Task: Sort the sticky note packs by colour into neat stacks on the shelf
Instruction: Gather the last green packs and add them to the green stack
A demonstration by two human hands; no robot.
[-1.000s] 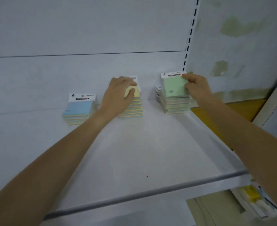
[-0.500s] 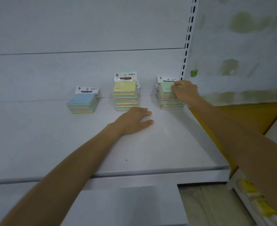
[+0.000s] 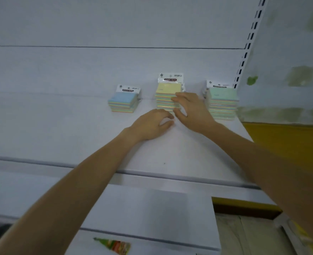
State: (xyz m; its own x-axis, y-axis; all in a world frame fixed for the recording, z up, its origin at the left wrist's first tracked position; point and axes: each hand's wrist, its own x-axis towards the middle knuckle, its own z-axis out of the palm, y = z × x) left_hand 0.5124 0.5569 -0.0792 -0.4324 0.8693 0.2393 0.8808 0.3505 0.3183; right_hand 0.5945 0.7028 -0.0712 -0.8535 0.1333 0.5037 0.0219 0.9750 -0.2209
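Right hand [image 3: 192,112] spread open against the front right face of the yellow-topped stack [image 3: 167,97], fingertips apparently touching its side, thumb low near the shelf [image 3: 78,129]; contact hard to confirm. Left hand [image 3: 152,124] loosely curled, holding nothing, resting just in front of the same stack. Stack dead ahead of both, toward the shelf's back edge, between the blue-topped stack [image 3: 123,101] and the green-topped stack [image 3: 223,103] near the back right corner. Forearms converging from the front edge.

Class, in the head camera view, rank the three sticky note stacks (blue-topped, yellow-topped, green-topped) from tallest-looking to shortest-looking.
1. Yellow-topped stack and green-topped stack: they look about equal in height, and the right hand hides part of the yellow one, so no ranking between them.
2. Blue-topped stack: clearly shortest.
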